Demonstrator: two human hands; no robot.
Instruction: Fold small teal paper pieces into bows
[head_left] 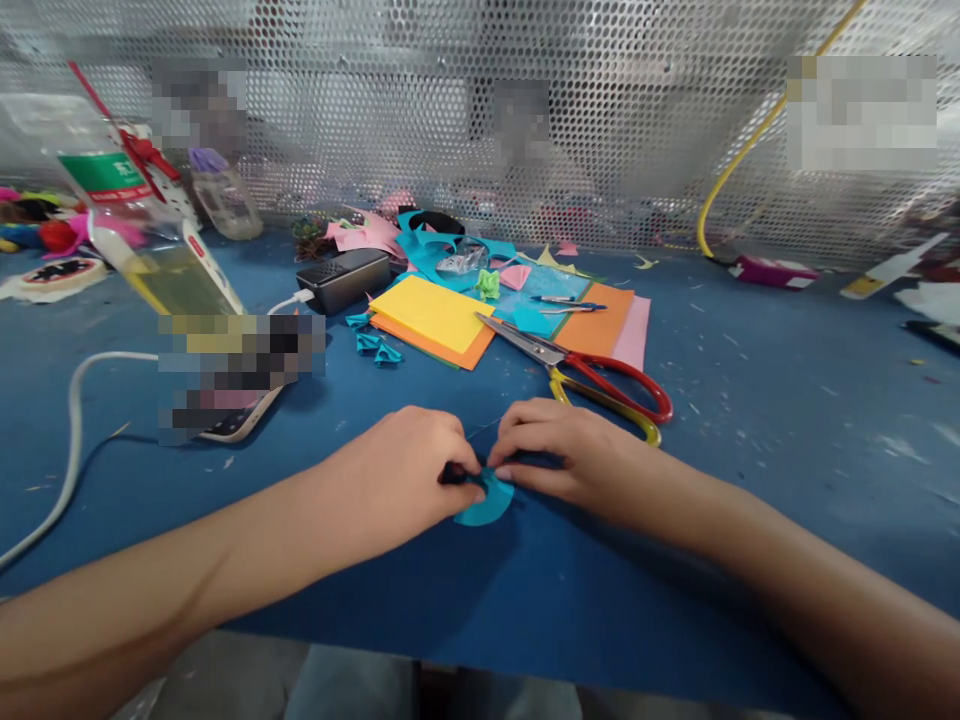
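A small rounded piece of blue paper [484, 508] is between my two hands, just above or on the blue table. My left hand [420, 465] pinches its left side with thumb and fingers. From the other side, my right hand [559, 445] pinches the paper's upper right edge. The fingers partly cover the paper, so its full shape is hidden. Beyond my right hand lie scissors [559, 355] with one red and one yellow handle. Small folded blue paper pieces [379, 347] rest past my left hand.
Yellow paper [427, 310], orange paper [596, 320], pens [566, 305] and scraps [367, 235] lie at the back. On the left are a phone [247, 400], a white cable [75, 440], a black box [345, 280] and a bottle [176, 270]. A perforated metal panel [615, 130] stands behind.
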